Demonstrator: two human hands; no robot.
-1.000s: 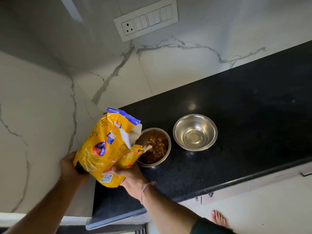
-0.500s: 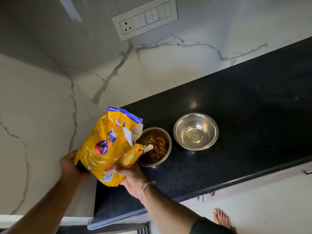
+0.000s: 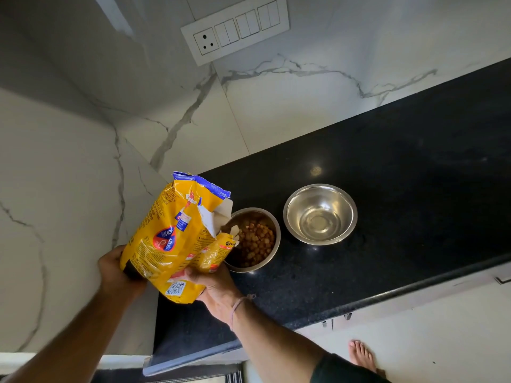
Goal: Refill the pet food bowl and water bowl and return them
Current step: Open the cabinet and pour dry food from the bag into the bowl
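Note:
Both hands hold a yellow pet food bag (image 3: 171, 236) tilted over the left steel bowl (image 3: 272, 251). My left hand (image 3: 116, 275) grips the bag's bottom corner. My right hand (image 3: 218, 291) supports the bag from below, near its torn white mouth. Brown kibble (image 3: 255, 241) fills much of this food bowl. To its right a second steel bowl (image 3: 320, 215) stands on the black counter (image 3: 401, 203); its bottom looks glassy, perhaps with a little water.
Marble wall tiles close the corner on the left and behind the counter. A white switch panel (image 3: 235, 29) with a socket is on the back wall. The counter's front edge runs at the lower right, with a bare foot (image 3: 362, 355) on the floor below.
More kibble lies in the food bowl than a second ago. The bag and both hands have kept nearly the same position and tilt.

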